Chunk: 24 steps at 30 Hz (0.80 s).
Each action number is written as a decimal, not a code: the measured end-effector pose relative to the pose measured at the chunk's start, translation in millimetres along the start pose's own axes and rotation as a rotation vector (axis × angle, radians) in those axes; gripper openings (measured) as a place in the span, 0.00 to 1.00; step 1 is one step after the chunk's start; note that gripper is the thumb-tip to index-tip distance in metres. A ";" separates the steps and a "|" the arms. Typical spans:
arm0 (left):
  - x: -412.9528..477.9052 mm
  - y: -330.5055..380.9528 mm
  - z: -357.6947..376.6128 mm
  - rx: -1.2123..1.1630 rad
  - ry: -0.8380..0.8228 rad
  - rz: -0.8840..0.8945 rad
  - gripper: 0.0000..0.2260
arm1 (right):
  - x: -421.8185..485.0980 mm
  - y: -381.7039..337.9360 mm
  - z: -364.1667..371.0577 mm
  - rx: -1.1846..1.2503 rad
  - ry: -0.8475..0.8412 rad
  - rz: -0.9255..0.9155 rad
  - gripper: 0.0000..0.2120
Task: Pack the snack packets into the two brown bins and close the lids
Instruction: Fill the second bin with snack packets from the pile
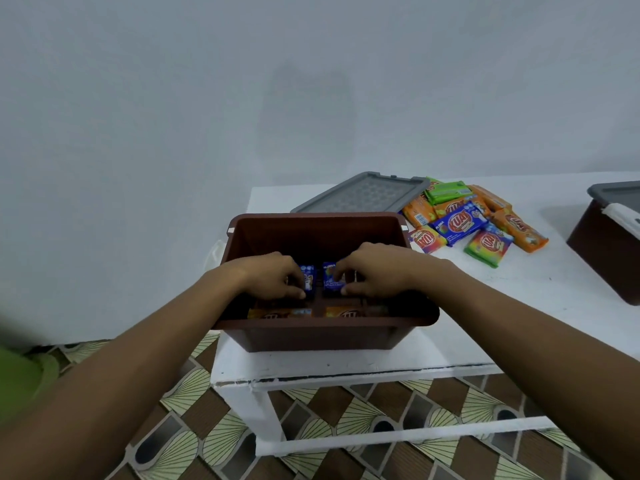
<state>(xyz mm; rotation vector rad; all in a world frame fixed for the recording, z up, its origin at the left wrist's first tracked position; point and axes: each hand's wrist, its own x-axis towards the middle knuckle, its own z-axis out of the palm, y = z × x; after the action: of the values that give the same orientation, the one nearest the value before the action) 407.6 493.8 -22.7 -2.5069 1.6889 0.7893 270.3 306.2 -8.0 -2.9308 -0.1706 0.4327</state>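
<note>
Blue snack packets (320, 279) stood on edge inside the near open brown bin (313, 332), left hand (273, 274) and right hand (372, 268) each pinching one, apparently to row them compactly.

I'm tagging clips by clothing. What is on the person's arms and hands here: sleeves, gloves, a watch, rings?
Both forearms are bare as far as the frame shows, with no sleeves, gloves, watch or bracelet. The left hand and right hand are ungloved; the fingers are too small to tell about rings. Green fabric shows at the left edge.
</note>
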 end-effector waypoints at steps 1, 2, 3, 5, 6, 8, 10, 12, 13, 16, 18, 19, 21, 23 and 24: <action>-0.2 1.6 -3.2 -0.023 0.039 0.011 0.14 | -5.0 3.4 -3.8 0.002 0.057 -0.012 0.16; -0.3 3.5 -7.1 -0.048 0.088 0.020 0.14 | -11.7 8.2 -8.2 0.010 0.124 -0.026 0.14; 0.4 6.6 -12.1 -0.066 0.142 0.027 0.14 | -19.6 14.6 -12.1 0.028 0.208 -0.041 0.13; 3.9 16.8 -23.9 -0.093 0.239 0.042 0.15 | -37.9 33.2 -16.3 0.108 0.408 -0.055 0.10; 6.9 24.6 -30.4 -0.109 0.280 0.055 0.14 | -47.0 44.8 -15.5 0.153 0.498 -0.047 0.08; 16.9 43.5 -43.2 -0.137 0.356 0.096 0.13 | -63.4 68.6 -12.1 0.177 0.615 0.006 0.06; 31.5 66.4 -53.3 -0.151 0.431 0.135 0.12 | -79.9 93.4 -6.2 0.193 0.638 0.106 0.06; 49.5 92.1 -61.7 -0.148 0.490 0.167 0.11 | -99.0 122.4 3.7 0.230 0.613 0.214 0.07; 58.9 105.3 -65.3 -0.152 0.503 0.186 0.10 | -108.8 137.8 10.2 0.237 0.585 0.264 0.08; 89.1 141.0 -72.0 -0.153 0.510 0.220 0.08 | -131.8 179.1 29.1 0.202 0.460 0.408 0.11; 110.7 160.9 -72.6 -0.145 0.506 0.212 0.08 | -141.6 201.1 41.0 0.154 0.384 0.456 0.15; 120.9 170.8 -72.4 -0.140 0.490 0.197 0.09 | -144.5 210.8 47.9 0.132 0.345 0.469 0.19; 141.3 188.3 -70.4 -0.107 0.440 0.150 0.10 | -149.1 226.6 60.9 0.134 0.251 0.505 0.28; 160.8 204.2 -67.0 -0.047 0.367 0.086 0.11 | -152.5 239.4 72.1 0.166 0.228 0.507 0.30; 170.3 210.9 -64.9 -0.019 0.329 0.044 0.12 | -154.2 244.5 76.2 0.170 0.268 0.484 0.29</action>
<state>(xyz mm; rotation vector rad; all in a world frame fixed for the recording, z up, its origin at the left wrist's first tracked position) 298.4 240.6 17.8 -2.7438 1.8379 0.4105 122.5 57.5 -83.2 -2.8002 0.5887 0.1010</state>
